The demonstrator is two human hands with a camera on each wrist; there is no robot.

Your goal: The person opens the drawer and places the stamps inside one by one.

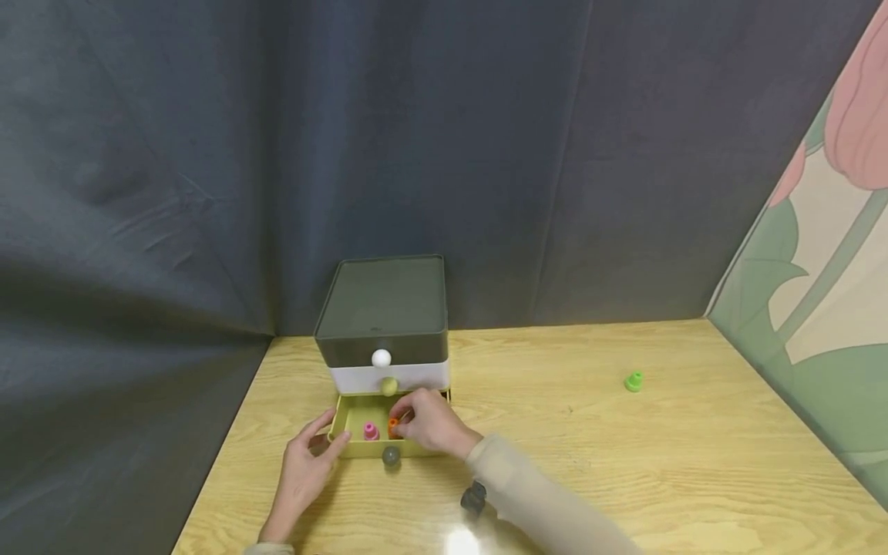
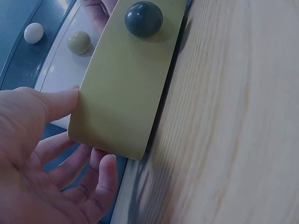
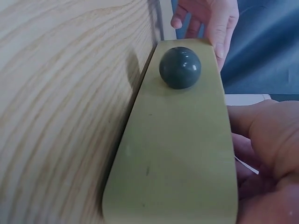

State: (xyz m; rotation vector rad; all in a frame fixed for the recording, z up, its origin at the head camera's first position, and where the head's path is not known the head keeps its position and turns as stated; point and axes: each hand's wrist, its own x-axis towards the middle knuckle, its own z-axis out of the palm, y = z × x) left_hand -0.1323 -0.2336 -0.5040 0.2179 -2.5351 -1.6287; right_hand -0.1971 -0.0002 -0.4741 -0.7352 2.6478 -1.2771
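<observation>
A small drawer cabinet [image 1: 388, 297] has its yellow-green bottom drawer [image 1: 352, 449] pulled out, with a dark round knob [image 1: 391, 456] on the front. My left hand [image 1: 305, 466] grips the drawer's left front corner, thumb on the upper edge and fingers by the side. Inside the drawer stands a pink cone-like piece [image 1: 371, 432]. Right of it is a small orange piece [image 1: 393, 424], which my right hand [image 1: 432, 422] pinches between thumb and fingers. In the right wrist view the drawer front [image 3: 175, 154] hides both pieces.
A light green cone-like piece [image 1: 634, 381] stands far off to the right on the wooden table [image 1: 541, 432]. Near my right forearm lies a dark object [image 1: 474, 499]. Two upper drawers, with a white knob [image 1: 381, 358] and a yellow-green knob [image 1: 389, 386], are shut. Dark curtain [image 1: 444, 154] hangs behind.
</observation>
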